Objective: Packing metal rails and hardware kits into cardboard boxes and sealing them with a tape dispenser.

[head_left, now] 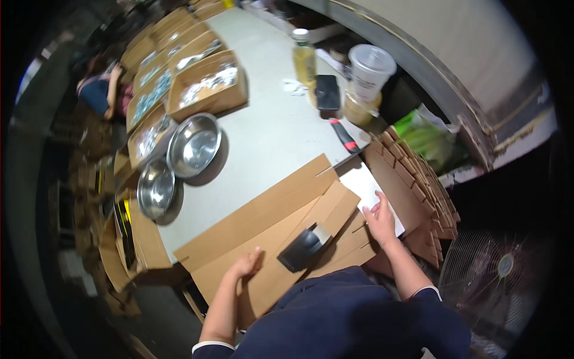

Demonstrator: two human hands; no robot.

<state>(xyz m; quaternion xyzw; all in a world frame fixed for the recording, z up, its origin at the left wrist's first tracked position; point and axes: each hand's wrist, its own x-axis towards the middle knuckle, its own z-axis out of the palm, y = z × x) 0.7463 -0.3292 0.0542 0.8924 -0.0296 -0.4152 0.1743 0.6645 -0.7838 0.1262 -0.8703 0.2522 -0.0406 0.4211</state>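
Observation:
A flat brown cardboard box blank (239, 254), with slots cut in its edges, lies unfolded at the near end of the table in front of me. My left hand (246, 264) rests over its left part, fingers loosely apart. On the cardboard between my hands is a black object (299, 250) with a pale block at one end; its kind is unclear. My right hand (379, 220), fingers spread, is over a white sheet or pad (362, 182) beside the cardboard's right edge. Whether its fingertips touch the sheet, I cannot tell.
Two steel bowls (194, 145) stand left, near cardboard boxes (206, 87) of shiny parts. A red-black knife (344, 136), phone (327, 93), bottle (304, 63) and lidded cup (369, 69) are ahead right. Stacked cardboard (412, 194) and a fan (493, 269) are right. Another person (98, 90) is far left.

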